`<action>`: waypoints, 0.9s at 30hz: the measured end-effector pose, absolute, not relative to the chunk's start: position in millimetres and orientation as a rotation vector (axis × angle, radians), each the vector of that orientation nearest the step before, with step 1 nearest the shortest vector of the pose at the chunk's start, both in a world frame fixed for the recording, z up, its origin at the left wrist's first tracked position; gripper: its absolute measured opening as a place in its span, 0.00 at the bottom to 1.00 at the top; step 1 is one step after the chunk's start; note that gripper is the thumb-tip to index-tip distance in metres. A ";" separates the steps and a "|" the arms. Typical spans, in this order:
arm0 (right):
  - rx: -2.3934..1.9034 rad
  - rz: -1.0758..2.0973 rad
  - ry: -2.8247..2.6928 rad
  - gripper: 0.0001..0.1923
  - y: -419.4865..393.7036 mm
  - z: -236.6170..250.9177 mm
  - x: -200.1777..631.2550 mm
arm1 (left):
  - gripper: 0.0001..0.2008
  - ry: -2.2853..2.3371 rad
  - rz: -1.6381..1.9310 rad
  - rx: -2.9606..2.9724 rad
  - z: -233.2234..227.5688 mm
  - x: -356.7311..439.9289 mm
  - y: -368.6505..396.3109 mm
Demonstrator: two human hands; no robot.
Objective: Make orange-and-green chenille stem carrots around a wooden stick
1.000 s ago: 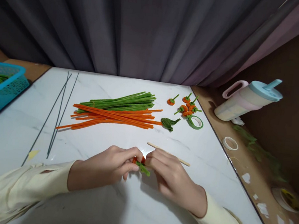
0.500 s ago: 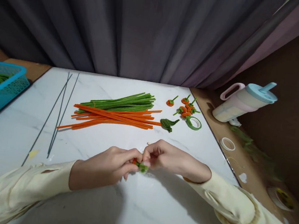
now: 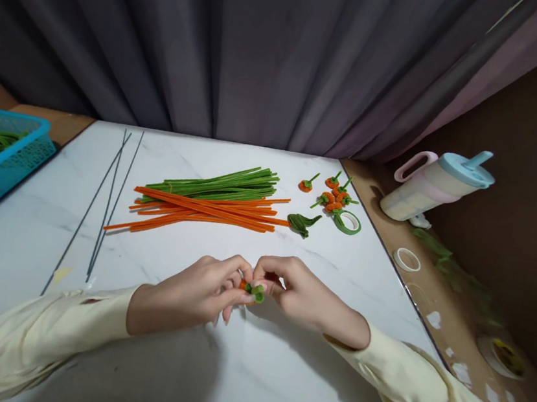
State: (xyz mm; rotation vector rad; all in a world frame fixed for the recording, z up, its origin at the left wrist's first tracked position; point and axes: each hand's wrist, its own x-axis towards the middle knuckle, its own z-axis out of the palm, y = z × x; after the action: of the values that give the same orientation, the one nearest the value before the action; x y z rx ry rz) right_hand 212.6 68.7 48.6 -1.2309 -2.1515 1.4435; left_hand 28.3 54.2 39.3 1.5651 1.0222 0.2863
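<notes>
Between my hands is a small pipe-cleaner persimmon (image 3: 257, 292), orange with a green top, partly hidden by fingers. My left hand (image 3: 199, 288) pinches its orange side between thumb and fingers. From the other side, my right hand (image 3: 294, 289) has thumb and forefinger closed on its green part. Beyond the hands lie a bundle of green pipe cleaners (image 3: 221, 184) and a looser pile of orange pipe cleaners (image 3: 199, 209). Several finished-looking orange and green pieces (image 3: 335, 196) are grouped at the upper right, with one more piece (image 3: 306, 185) a little apart.
A roll of green tape (image 3: 347, 222) lies by the small pieces. Dark green twisted strips (image 3: 302, 224) rest at the orange pile's right end. Thin wires (image 3: 107, 207) and a blue basket (image 3: 4, 155) are at left. A tumbler (image 3: 434, 185) and white ring (image 3: 407, 260) stand right.
My right hand has shifted slightly down and its fingers now sit over the green part. The green end has tipped up a little. My left hand keeps its pinch.
</notes>
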 end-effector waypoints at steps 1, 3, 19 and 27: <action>-1.250 1.498 -2.115 0.08 69.1 47.9 211.4 | 0.07 1.037 0.282 1.588 40.3 28.3 53.2; -1.258 1.617 -2.027 0.07 69.2 46.1 209.2 | 0.06 1.049 0.278 1.603 41.9 28.3 51.3; -1.256 1.519 -1.890 0.16 62.8 54.7 226.0 | 0.09 1.006 0.402 1.346 42.0 28.4 53.5; -1.150 1.369 -2.148 0.10 61.5 55.1 217.4 | 0.06 1.043 0.301 1.537 47.1 28.2 50.9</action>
State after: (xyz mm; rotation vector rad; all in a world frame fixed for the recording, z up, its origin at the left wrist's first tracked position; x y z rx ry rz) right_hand 217.4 61.5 55.1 -1.1504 -2.1483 1.3692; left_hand 28.2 50.9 47.1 1.5365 1.0431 0.3007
